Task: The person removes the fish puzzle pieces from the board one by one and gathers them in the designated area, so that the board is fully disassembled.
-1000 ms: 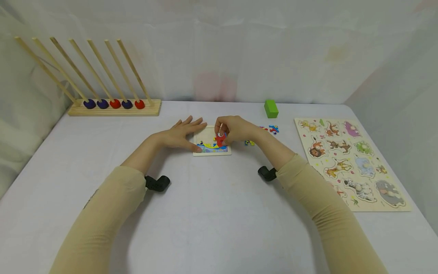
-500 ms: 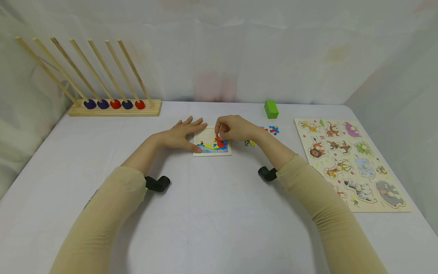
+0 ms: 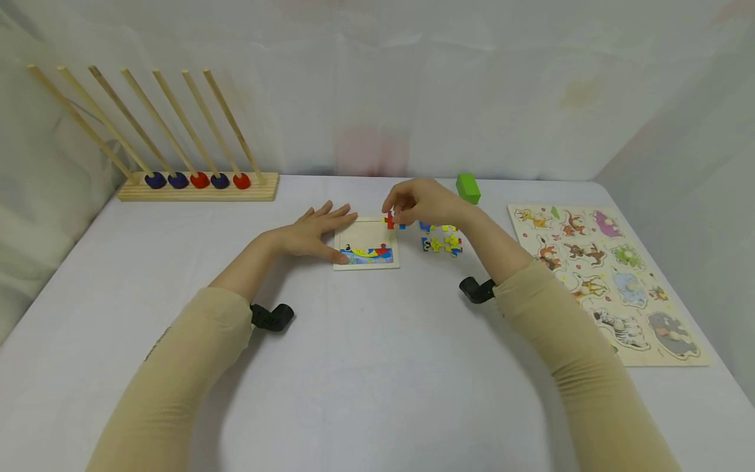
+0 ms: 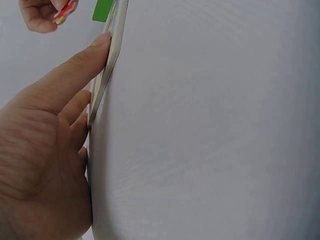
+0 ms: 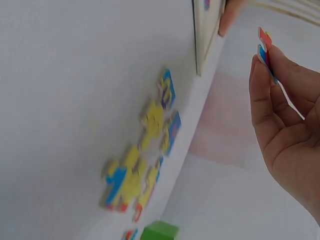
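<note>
My left hand (image 3: 303, 235) lies with straight, spread fingers over the left side of a small wooden puzzle tray (image 3: 396, 259), its thumb on the lower left corner. A blue, yellow and red picture strip (image 3: 367, 254) fills the tray's bottom; bare wood shows above it. Past the tray's upper right corner, my right hand (image 3: 429, 202) pinches a red, blue and yellow jigsaw piece (image 3: 390, 221) between thumb and fingers. In the right wrist view that jigsaw piece (image 5: 265, 52) is held up off the table. Several loose jigsaw pieces (image 3: 436, 244) lie right of the tray, partly hidden by the right hand.
A green block (image 3: 468, 188) stands at the back, behind the right forearm. Along the right side lies a large animal puzzle board (image 3: 628, 288), partly covered by the right sleeve. A wooden rack (image 3: 197, 190) with upright rods and red and dark blue beads stands back left.
My right hand has lifted from the tray's lower right and moved up and right, with a red piece between its fingers. More loose pieces now show. My left hand stays put.
</note>
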A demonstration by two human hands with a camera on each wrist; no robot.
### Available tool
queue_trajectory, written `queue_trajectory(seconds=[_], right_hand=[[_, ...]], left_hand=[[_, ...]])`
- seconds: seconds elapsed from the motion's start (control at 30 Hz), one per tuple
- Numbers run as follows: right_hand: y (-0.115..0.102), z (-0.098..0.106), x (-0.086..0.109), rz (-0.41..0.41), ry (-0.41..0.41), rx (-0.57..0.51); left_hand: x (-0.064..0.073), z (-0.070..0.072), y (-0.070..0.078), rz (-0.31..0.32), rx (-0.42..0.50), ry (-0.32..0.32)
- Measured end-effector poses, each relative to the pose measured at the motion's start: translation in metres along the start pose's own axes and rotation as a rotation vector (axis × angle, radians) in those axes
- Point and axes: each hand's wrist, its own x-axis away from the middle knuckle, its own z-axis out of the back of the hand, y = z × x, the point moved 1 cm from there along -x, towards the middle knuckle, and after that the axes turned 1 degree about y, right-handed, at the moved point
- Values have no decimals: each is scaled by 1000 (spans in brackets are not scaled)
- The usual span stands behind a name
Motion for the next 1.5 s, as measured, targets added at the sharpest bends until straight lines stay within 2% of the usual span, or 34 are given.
queue_trajectory(seconds=[0.13,0.3,0.8,1.03,1.5], right_hand=[[4,14,9,-27,10,2],[13,27,19,-47,-20,-42],[47,57,47,-128,-30,-53],[66,65,58,-144,-62,-98],[89,70,73,-268,-152,-119]], left_hand=[[1,0,0,-3,0,3],[1,0,-2,-7,8,8],[3,1,1,-12,18,2],[2,1,0,-10,21,4],[-1,0,-2,-9,12,3]])
